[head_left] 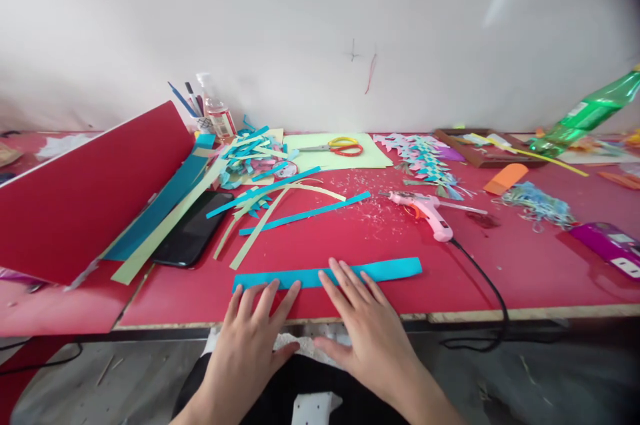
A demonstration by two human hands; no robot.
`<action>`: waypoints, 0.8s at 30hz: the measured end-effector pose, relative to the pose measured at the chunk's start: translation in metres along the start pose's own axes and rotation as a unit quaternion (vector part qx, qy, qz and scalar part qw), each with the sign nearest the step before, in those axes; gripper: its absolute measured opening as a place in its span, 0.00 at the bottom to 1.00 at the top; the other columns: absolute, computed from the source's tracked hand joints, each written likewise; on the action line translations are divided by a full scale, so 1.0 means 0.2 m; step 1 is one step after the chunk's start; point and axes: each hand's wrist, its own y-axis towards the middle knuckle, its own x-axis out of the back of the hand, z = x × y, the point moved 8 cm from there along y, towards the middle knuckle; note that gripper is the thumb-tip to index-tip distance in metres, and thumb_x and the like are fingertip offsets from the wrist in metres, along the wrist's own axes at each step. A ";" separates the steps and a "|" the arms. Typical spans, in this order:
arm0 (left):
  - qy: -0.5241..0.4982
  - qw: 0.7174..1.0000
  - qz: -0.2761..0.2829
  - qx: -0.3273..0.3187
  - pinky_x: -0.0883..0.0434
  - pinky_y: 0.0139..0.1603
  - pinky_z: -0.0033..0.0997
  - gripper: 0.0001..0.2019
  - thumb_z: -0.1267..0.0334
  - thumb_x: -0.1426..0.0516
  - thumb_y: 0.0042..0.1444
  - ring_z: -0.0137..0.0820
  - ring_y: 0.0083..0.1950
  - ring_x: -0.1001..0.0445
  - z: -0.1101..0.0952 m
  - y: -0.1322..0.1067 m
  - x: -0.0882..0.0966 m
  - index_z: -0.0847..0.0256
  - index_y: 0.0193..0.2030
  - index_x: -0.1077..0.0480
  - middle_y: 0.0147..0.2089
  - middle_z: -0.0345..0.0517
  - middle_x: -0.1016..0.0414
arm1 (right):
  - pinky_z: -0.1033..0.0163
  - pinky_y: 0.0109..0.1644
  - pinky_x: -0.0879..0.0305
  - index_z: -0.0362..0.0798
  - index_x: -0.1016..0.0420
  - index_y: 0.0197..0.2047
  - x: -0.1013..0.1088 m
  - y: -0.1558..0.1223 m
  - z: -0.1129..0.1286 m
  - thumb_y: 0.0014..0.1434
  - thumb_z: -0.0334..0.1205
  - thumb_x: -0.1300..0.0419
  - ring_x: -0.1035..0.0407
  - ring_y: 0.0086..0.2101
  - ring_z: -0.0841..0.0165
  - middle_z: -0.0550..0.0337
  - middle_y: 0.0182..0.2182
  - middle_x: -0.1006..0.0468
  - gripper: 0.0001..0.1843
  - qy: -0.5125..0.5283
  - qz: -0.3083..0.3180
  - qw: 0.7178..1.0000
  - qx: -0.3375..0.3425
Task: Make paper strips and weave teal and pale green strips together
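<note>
A wide blue paper strip [395, 269] lies lengthwise along the front of the red table. My left hand [255, 325] rests at its left part, fingers spread, fingertips on the strip's lower edge. My right hand [363, 318] lies flat with its fingers across the middle of the strip; the right end sticks out past them. Both thumbs hang near the table's front edge. Beyond the hands lie narrow blue strips [305, 213] and pale yellow-green strips [260, 228]. To the right sits a pink glue gun [425, 210] with a clear glue stick in its back.
A black phone [193, 231] lies left under paper strips beside a leaning red board [100, 191]. Scissors [345, 146] rest on pale green paper [373, 157]. Woven paper pieces [425, 158], a wooden tray [470, 151], a green bottle [585, 115] and a purple power socket [607, 248] stand right.
</note>
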 end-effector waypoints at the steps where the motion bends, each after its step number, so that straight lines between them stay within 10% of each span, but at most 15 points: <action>1: -0.004 1.000 -0.012 -0.006 0.38 0.48 0.40 0.28 0.51 0.45 0.47 0.38 0.46 0.38 0.01 -0.01 0.00 0.49 0.57 0.44 0.48 0.45 0.35 | 0.51 0.55 0.49 0.49 0.54 0.61 0.00 -0.02 -0.03 0.52 0.58 0.53 0.54 0.57 0.60 0.53 0.60 0.51 0.37 -0.014 0.000 1.000 -0.009; 17: 0.051 0.998 -0.038 0.007 0.38 0.48 0.40 0.23 0.57 0.48 0.51 0.38 0.45 0.35 0.21 -0.18 0.00 0.54 0.55 0.42 0.43 0.49 0.33 | 0.45 0.54 0.51 0.52 0.54 0.61 -0.01 -0.12 -0.14 0.51 0.59 0.53 0.56 0.58 0.56 0.50 0.60 0.52 0.37 -0.095 -0.009 0.994 -0.057; 24: 0.034 0.997 -0.063 -0.012 0.39 0.48 0.42 0.29 0.52 0.46 0.48 0.39 0.43 0.36 0.22 -0.18 -0.01 0.54 0.57 0.44 0.41 0.49 0.34 | 0.38 0.55 0.62 0.57 0.57 0.61 -0.03 0.03 0.18 0.49 0.61 0.51 0.63 0.59 0.52 0.50 0.61 0.58 0.39 -0.020 -0.036 0.998 -0.045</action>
